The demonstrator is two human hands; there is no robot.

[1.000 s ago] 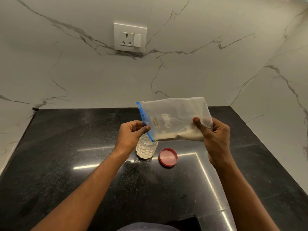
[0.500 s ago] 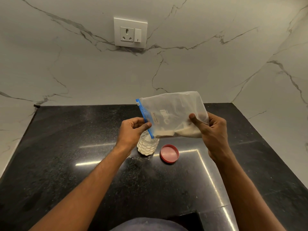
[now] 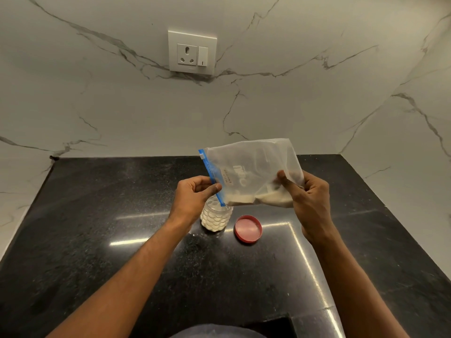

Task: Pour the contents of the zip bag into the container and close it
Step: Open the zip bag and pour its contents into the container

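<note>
- Step in hand, as I judge it: the pour; the zip bag (image 3: 251,172) is held in the air on its side, its blue zip edge turned down toward the open mouth of the container (image 3: 216,219)
- The left hand (image 3: 192,200) is curled, pinching the zip edge just above the container; the right hand (image 3: 308,198) pinches the bag's far lower corner
- Pale powder lies heaped along the bag's low edge; the container already looks partly filled with the same
- The next move likely calls for lifting the right corner, so the powder slides to the zip end
- Bag: thin, frosted, crinkled film. Container: small, clear, scale-patterned. The red lid (image 3: 248,228), round and flat, lies just beside it on the glossy black speckled bench (image 3: 97,240)
</note>
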